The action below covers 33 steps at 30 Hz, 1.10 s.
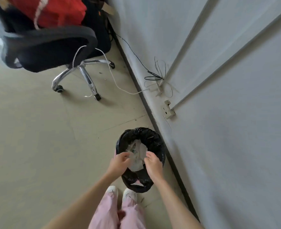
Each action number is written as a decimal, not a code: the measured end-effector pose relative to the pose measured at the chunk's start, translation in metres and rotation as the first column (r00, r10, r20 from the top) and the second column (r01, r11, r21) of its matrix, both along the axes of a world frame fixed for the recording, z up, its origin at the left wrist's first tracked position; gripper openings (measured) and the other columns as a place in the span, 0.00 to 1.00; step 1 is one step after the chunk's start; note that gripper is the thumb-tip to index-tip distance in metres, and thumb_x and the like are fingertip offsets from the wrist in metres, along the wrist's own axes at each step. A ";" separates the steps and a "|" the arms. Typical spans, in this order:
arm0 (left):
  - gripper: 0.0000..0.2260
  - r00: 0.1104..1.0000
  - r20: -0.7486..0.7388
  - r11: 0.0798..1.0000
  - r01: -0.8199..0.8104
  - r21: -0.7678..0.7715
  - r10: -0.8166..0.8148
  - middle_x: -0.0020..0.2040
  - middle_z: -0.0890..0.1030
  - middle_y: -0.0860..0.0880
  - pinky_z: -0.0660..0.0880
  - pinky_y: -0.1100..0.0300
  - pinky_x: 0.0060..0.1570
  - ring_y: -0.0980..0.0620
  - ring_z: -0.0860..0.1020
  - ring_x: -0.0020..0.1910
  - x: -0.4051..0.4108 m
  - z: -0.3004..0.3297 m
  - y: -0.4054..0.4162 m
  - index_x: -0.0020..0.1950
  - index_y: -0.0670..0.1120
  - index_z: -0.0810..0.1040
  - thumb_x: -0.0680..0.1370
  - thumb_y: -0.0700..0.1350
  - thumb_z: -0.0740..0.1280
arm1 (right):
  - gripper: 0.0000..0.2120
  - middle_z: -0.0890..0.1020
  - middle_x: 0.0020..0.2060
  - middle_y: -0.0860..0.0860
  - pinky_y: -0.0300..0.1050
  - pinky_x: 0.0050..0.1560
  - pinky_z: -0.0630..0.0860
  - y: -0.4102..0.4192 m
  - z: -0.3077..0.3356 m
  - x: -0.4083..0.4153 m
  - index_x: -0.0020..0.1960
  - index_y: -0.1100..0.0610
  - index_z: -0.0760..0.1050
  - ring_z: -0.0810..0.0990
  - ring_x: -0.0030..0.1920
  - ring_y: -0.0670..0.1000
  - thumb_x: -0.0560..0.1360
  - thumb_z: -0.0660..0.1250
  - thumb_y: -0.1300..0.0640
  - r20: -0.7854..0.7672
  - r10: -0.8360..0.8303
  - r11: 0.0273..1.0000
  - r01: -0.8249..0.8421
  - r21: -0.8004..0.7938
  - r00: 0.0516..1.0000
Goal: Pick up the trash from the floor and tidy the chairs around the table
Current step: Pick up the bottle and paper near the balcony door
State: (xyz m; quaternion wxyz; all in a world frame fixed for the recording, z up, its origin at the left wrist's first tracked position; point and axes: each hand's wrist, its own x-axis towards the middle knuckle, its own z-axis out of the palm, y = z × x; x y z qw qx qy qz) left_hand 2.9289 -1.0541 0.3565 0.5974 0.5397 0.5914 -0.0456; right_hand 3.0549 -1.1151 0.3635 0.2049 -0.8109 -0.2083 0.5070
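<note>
Head view: my left hand (120, 162) and right hand (153, 164) both pinch the white trash (137, 156) over the bin (154, 138) — I'd lower it w/ both fingers, let go inside.

An office: a black swivel chair (50, 47) on castors, wall sockets (168, 110) with trailing cables (113, 80), and a lined bin (154, 139).

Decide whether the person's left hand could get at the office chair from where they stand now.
Probably not: the left hand is at the bin by their feet, and the office chair stands well off across open floor.
</note>
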 end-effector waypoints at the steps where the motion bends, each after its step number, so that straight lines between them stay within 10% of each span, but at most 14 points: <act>1: 0.13 0.999 0.008 0.999 -0.033 0.023 0.032 0.51 0.81 0.45 0.72 0.59 0.49 0.47 0.78 0.50 -0.011 0.027 -0.001 0.61 0.44 0.74 0.77 0.42 0.61 | 0.19 0.71 0.68 0.52 0.42 0.66 0.66 0.003 0.030 -0.007 0.69 0.56 0.66 0.69 0.68 0.50 0.79 0.56 0.59 -0.011 0.032 0.999 -0.031 0.035 0.999; 14: 0.10 0.817 0.299 0.762 -0.571 0.305 0.493 0.46 0.82 0.52 0.75 0.70 0.41 0.65 0.80 0.40 -0.155 0.301 -0.072 0.58 0.48 0.74 0.78 0.41 0.61 | 0.15 0.79 0.57 0.50 0.42 0.62 0.72 0.008 0.277 -0.103 0.61 0.53 0.72 0.77 0.59 0.46 0.77 0.60 0.64 -0.189 0.517 0.781 -0.368 0.505 0.835; 26: 0.07 0.261 0.355 0.245 -0.965 0.091 0.898 0.37 0.86 0.53 0.76 0.71 0.36 0.56 0.83 0.37 -0.245 0.285 -0.150 0.48 0.47 0.79 0.76 0.36 0.64 | 0.14 0.81 0.52 0.47 0.33 0.53 0.76 0.031 0.232 -0.186 0.55 0.50 0.74 0.80 0.53 0.40 0.76 0.62 0.67 -0.268 0.744 0.662 -0.622 0.417 0.612; 33: 0.11 0.213 0.316 0.221 -0.975 0.011 0.925 0.34 0.85 0.48 0.73 0.71 0.30 0.56 0.81 0.31 -0.336 0.253 -0.067 0.47 0.43 0.79 0.77 0.30 0.59 | 0.16 0.83 0.46 0.50 0.34 0.44 0.77 0.124 0.204 -0.266 0.50 0.53 0.75 0.83 0.44 0.42 0.63 0.62 0.57 -0.304 0.683 0.727 -0.579 0.369 0.664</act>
